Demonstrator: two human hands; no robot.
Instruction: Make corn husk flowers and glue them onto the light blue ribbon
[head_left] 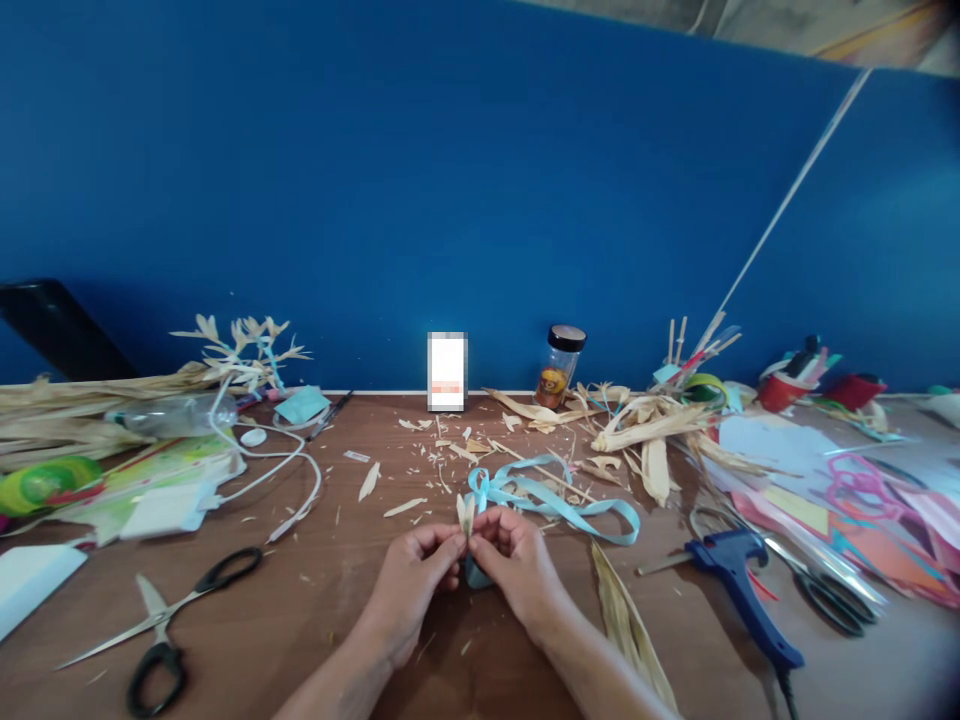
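Observation:
Near the front middle of the table, my left hand (pixel 424 575) and my right hand (pixel 514 560) meet, thumbs and fingers pinched together. Between their fingertips stands a small piece of dried corn husk (pixel 466 514), pale and pointed, its lower end hidden by the fingers. Right behind the hands lies a light blue ribbon (pixel 600 528), looped and trailing to the right. Part of something blue-grey shows below the fingertips; what it is I cannot make out. A long dried husk leaf (pixel 626 620) lies beside my right forearm.
Open scissors (pixel 161 620) lie at left, a blue glue gun (pixel 739 580) at right with more scissors (pixel 821 590) beyond. A jar (pixel 559 368) stands by the blue wall. Husk scraps (pixel 465 452) litter the table. A husk flower branch (pixel 251 345) is back left.

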